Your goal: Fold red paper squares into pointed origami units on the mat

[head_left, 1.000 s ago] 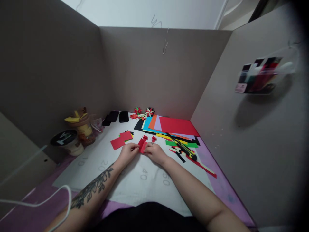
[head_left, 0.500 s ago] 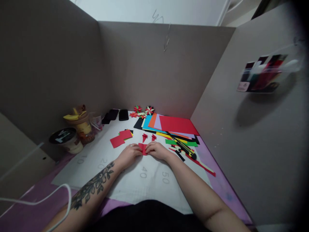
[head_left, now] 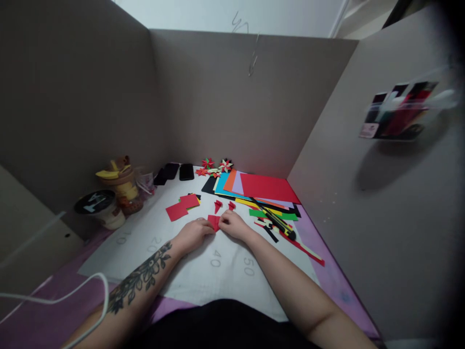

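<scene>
Nearest us, on the white mat (head_left: 203, 278) with its printed numbers, our left hand (head_left: 193, 233) and right hand (head_left: 235, 226) meet. The fingertips of each are pinched closed on the small red paper (head_left: 214, 222), which lies low on the mat between them. Our fingers cover most of it, so we cannot read its folds; it seems to be pressed flat. A crease pushed down with the edges unmatched would set crooked, and paper pinched this hard (it is a very small piece) could tear.

Just beyond lie two folded red pieces (head_left: 218, 206), near enough for a knuckle to nudge. To the right the utility knife (head_left: 276, 222) rests on paper strips; its blade is too small to make out. Farther back sit the coloured sheets (head_left: 267, 188) and paper stars (head_left: 217, 168).
</scene>
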A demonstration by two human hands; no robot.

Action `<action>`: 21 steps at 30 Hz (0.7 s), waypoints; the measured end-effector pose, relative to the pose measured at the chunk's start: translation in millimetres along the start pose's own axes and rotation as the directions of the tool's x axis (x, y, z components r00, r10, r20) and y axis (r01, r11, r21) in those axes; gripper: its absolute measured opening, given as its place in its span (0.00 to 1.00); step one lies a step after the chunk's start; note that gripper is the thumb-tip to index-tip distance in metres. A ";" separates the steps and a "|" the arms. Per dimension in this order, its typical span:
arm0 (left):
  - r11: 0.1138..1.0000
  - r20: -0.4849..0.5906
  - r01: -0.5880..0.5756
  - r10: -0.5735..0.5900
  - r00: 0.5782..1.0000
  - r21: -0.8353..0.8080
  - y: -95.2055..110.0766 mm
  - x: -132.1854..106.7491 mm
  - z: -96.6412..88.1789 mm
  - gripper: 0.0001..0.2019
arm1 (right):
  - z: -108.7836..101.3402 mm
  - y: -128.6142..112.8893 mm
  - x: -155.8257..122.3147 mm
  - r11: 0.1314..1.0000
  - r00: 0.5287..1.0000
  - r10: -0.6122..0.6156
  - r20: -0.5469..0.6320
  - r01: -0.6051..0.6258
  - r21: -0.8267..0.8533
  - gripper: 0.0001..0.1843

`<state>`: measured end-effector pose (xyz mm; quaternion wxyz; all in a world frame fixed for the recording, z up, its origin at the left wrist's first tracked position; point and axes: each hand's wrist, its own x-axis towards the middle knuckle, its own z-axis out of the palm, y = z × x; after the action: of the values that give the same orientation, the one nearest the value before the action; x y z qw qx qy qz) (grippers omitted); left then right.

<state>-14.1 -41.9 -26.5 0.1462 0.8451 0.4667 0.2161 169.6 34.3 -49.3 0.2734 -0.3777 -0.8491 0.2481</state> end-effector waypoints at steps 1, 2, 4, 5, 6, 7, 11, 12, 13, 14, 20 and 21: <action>1.000 -0.003 0.001 -0.001 1.000 -0.004 0.2 0.0 0.0 0.15 | 2.2 -0.3 0.5 1.000 1.000 0.016 -0.015 -0.016 -0.016 0.05; 1.000 -0.007 0.001 -0.001 1.000 -0.005 0.5 -0.2 -0.1 0.15 | 4.1 -0.4 1.0 0.999 0.999 0.030 -0.029 -0.031 -0.028 0.05; 1.000 -0.016 0.000 0.000 1.000 -0.006 1.1 -0.6 -0.4 0.15 | 7.1 -0.7 1.9 0.997 0.997 0.053 -0.048 -0.055 -0.044 0.05; 1.000 -0.021 -0.002 0.002 1.000 -0.007 1.6 -0.8 -0.7 0.15 | 8.4 -0.9 2.2 0.997 0.997 0.062 -0.054 -0.065 -0.051 0.05; 1.000 -0.027 -0.005 0.005 1.000 -0.008 2.1 -0.9 -0.9 0.15 | 9.5 -1.1 2.5 0.996 0.996 0.070 -0.060 -0.074 -0.059 0.05; 1.000 -0.030 -0.011 0.010 0.999 -0.009 2.8 -1.0 -1.2 0.14 | 10.6 -1.2 2.6 0.994 0.994 0.079 -0.071 -0.083 -0.067 0.05; 1.000 -0.047 -0.002 0.002 0.999 0.009 6.5 0.0 -1.2 0.14 | 13.7 -1.1 3.0 0.991 0.990 0.091 -0.111 -0.101 -0.091 0.06; 1.000 -0.050 0.009 -0.008 0.999 0.024 7.4 0.3 -0.9 0.14 | 14.0 -0.8 3.2 0.990 0.990 0.091 -0.108 -0.101 -0.094 0.06; 0.999 -0.048 0.016 -0.014 0.999 0.041 8.2 0.5 -0.4 0.15 | 14.1 -0.6 3.3 0.990 0.991 0.093 -0.101 -0.103 -0.098 0.06; 0.998 -0.044 0.018 -0.015 0.999 0.058 8.8 0.5 0.0 0.16 | 14.1 -0.5 3.5 0.989 0.991 0.097 -0.091 -0.106 -0.103 0.06; 0.999 -0.019 0.008 -0.008 1.000 0.050 10.0 -0.5 1.8 0.15 | 14.6 -0.7 3.5 0.982 0.990 0.109 -0.089 -0.121 -0.145 0.06; 0.998 -0.011 0.002 -0.001 1.000 0.061 10.2 -0.5 1.8 0.15 | 15.0 -0.8 3.3 0.981 0.989 0.108 -0.097 -0.122 -0.150 0.06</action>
<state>-6.1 -47.7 -23.6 0.1180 0.8476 0.4744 0.2065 157.5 33.1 -58.9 0.2657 -0.4570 -0.8296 0.1795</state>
